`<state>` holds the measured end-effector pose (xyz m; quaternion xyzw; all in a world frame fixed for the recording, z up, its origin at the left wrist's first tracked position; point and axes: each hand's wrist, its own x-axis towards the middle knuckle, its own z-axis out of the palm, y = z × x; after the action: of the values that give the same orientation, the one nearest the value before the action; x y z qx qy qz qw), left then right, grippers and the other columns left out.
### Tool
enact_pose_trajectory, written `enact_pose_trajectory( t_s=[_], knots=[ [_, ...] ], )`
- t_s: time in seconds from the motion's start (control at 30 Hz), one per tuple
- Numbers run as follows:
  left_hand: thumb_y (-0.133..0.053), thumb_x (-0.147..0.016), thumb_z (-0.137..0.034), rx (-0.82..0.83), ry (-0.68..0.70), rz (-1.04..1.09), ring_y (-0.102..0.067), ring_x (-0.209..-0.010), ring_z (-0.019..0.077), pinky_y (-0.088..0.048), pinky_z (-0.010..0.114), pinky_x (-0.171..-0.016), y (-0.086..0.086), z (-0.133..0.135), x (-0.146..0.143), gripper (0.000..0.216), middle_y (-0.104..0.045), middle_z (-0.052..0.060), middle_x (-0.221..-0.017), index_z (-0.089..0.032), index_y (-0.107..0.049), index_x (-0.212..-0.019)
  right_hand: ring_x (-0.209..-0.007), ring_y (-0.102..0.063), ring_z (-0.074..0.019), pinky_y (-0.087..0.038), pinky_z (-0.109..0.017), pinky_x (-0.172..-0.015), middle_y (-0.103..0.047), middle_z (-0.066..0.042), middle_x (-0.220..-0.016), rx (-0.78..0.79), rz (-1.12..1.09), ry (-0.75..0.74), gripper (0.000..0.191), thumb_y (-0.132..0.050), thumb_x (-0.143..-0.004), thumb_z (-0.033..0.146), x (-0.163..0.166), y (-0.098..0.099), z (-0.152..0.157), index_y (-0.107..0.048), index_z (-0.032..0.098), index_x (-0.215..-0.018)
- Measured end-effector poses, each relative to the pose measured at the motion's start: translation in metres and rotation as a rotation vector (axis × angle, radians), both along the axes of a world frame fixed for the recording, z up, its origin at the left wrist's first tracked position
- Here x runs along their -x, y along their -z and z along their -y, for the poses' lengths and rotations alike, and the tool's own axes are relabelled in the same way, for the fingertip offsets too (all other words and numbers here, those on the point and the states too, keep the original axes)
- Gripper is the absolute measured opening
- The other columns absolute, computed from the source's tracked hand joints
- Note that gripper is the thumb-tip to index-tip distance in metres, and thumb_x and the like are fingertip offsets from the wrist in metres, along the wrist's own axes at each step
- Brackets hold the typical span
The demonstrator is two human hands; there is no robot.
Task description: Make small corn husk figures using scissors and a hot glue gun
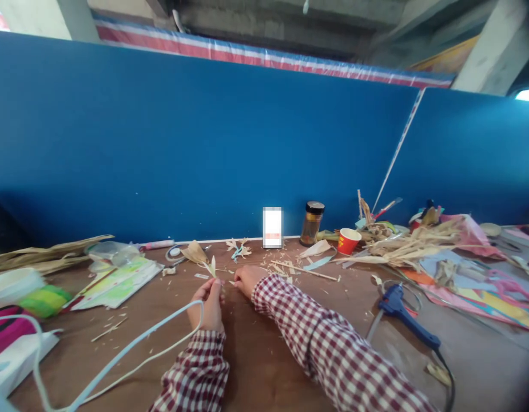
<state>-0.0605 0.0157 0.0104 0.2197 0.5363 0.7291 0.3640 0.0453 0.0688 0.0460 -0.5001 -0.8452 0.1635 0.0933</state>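
Observation:
Between the thumb and fingers of my left hand (pixel 207 303) is a pale, pointed strip of corn husk (pixel 213 267), held upright. My right hand (pixel 246 280) is closed in a pinch just to the right, its fingertips low over the table. A small pale sliver pokes out at those fingertips, too small to make out well. Behind the left hand lies a dry tan husk piece (pixel 194 252). Farther back rests a small husk shape with a light blue tie (pixel 239 249). Husk scraps (pixel 285 268) and a thin stick (pixel 309 270) lie beyond my right hand.
A blue glue gun (pixel 408 315) lies right of my right sleeve. A red paper cup (pixel 349 241), a lidded jar (pixel 312 224) and a lit screen (pixel 272 228) stand toward the blue partition (pixel 230 143). Piled husks (pixel 414 243) fill the right. A white cable (pixel 139 329) loops beside my left wrist.

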Motion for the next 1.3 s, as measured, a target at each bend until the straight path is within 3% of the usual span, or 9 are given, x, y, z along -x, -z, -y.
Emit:
enact_pose_trajectory(
  t_s=[0.1,0.23,0.4,0.5,0.67,0.8,1.03,1.3],
  knots=[
    [-0.067,-0.054,-0.035,0.005,0.03,0.011,-0.043,-0.041,0.0051,-0.035,0.019,-0.039,-0.004,0.002,-0.002,0.032,-0.062,0.0,-0.063,-0.012,-0.063,-0.076,-0.075,-0.059,-0.0229,-0.042,-0.031,-0.065,-0.066,-0.009,-0.077,0.072,0.019,0.022,0.012,-0.062,-0.069,0.026,0.011,0.003,-0.009,-0.066,0.015,-0.071],
    [-0.068,-0.054,-0.034,-0.005,0.059,0.053,-0.043,-0.041,0.0047,-0.034,0.018,-0.038,-0.005,0.003,-0.003,0.032,-0.062,0.001,-0.063,-0.011,-0.062,-0.077,-0.067,-0.059,-0.0174,-0.042,-0.027,-0.061,-0.065,-0.003,-0.069,0.118,-0.043,0.034,0.005,-0.062,-0.068,0.021,0.009,0.008,-0.015,-0.063,0.017,-0.066],
    [-0.07,-0.052,-0.032,0.002,0.087,0.15,-0.043,-0.039,0.0033,-0.033,0.016,-0.035,-0.003,0.003,-0.007,0.034,-0.063,0.001,-0.066,-0.012,-0.062,-0.079,-0.075,-0.056,-0.0134,-0.043,-0.025,-0.066,-0.062,-0.003,-0.082,0.041,-0.216,0.087,0.015,-0.058,-0.073,0.027,-0.011,0.01,-0.012,-0.057,0.017,-0.084],
    [-0.071,-0.054,-0.028,0.035,0.223,0.219,-0.042,-0.039,0.0015,-0.032,0.012,-0.034,-0.002,0.006,-0.016,0.03,-0.062,0.0,-0.065,-0.013,-0.062,-0.078,-0.066,-0.056,-0.0111,-0.045,-0.024,-0.061,-0.061,-0.002,-0.076,0.11,-0.477,0.101,0.023,-0.058,-0.072,0.026,-0.029,0.007,0.003,-0.053,0.016,-0.091],
    [-0.07,-0.061,-0.02,0.103,0.497,0.309,-0.046,-0.04,0.0016,-0.04,0.011,-0.036,-0.001,0.017,-0.035,0.02,-0.06,-0.001,-0.063,-0.013,-0.061,-0.077,-0.06,-0.055,-0.0112,-0.046,-0.024,-0.057,-0.059,0.0,-0.067,0.408,-1.011,0.066,0.016,-0.059,-0.071,0.03,-0.063,0.008,0.041,-0.054,0.016,-0.078],
    [-0.066,-0.067,-0.015,0.096,0.646,0.326,-0.052,-0.046,0.0035,-0.046,0.012,-0.042,-0.003,0.025,-0.044,0.009,-0.061,0.002,-0.066,-0.011,-0.061,-0.074,-0.056,-0.051,-0.0095,-0.041,-0.021,-0.051,-0.056,0.002,-0.063,0.348,-1.122,0.126,0.016,-0.063,-0.068,0.031,-0.082,0.019,0.055,-0.057,0.017,-0.072],
    [-0.063,-0.07,-0.01,0.179,0.674,0.296,-0.054,-0.046,0.0045,-0.048,0.013,-0.044,0.002,0.027,-0.053,0.006,-0.062,0.004,-0.063,-0.009,-0.061,-0.075,-0.056,-0.053,-0.0093,-0.043,-0.021,-0.053,-0.058,0.002,-0.062,0.548,-1.315,0.231,0.023,-0.067,-0.064,0.034,-0.088,0.034,0.049,-0.055,0.016,-0.072],
    [-0.068,-0.065,-0.014,0.222,0.673,0.237,-0.055,-0.045,0.0058,-0.048,0.014,-0.042,0.005,0.031,-0.057,0.015,-0.063,0.005,-0.061,-0.009,-0.063,-0.079,-0.054,-0.053,-0.0074,-0.041,-0.019,-0.051,-0.057,0.004,-0.064,0.549,-1.305,0.216,0.021,-0.065,-0.066,0.034,-0.088,0.042,0.049,-0.054,0.017,-0.072]
  ],
)
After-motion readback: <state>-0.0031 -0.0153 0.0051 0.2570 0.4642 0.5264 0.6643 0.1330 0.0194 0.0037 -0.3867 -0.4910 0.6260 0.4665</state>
